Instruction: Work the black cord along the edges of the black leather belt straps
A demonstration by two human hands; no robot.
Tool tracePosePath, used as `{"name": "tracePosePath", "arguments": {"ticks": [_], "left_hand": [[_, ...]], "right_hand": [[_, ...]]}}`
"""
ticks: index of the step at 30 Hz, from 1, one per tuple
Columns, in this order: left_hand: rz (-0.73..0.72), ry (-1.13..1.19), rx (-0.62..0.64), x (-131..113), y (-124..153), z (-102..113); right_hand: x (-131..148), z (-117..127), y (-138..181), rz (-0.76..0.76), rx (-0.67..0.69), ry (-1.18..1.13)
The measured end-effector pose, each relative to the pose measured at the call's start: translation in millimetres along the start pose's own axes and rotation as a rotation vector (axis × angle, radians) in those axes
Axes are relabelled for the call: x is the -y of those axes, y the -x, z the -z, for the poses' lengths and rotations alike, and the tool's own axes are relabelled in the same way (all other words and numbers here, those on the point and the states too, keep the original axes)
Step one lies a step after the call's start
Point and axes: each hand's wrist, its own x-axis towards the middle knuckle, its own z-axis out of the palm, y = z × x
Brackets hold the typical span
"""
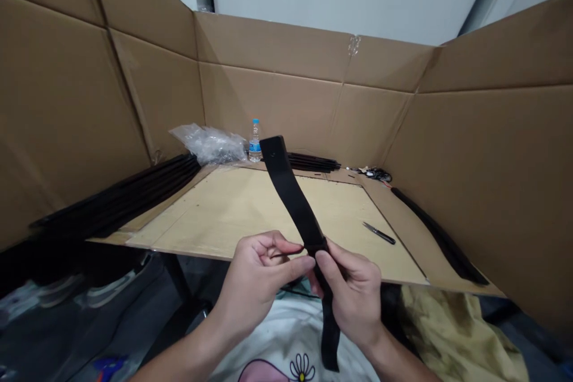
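A long, flat black strap [290, 191] runs upward from my hands, its far end raised above the table and its near end hanging over my lap. My right hand [356, 292] grips the strap around its middle, thumb on top. At the same spot a dark band crosses the strap. My left hand [264, 277] pinches a thin black cord [286, 252] between thumb and forefinger, right beside that band. Whether the cord is looped through or around the strap I cannot tell.
On the pale board [215, 209] lies a small black-handled cutter [379, 233]. Black strips are stacked at left [134, 200] and back [313, 162]; another long strip [434, 236] lies at right. Clear plastic bags [212, 144] and a water bottle [255, 142] stand behind. Cardboard walls [277, 48] surround the table.
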Motion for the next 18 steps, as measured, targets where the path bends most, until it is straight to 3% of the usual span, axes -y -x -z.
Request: {"name": "tracePosePath", "arguments": {"ticks": [11, 18], "left_hand": [[-0.013, 0.023, -0.14, 9, 5, 8], [-0.038, 0.089, -0.215, 9, -2, 1]], "right_hand": [[-7, -1, -8, 0.482, -0.05, 0.442], [-12, -10, -2, 0.491, 0.019, 0.442]]}}
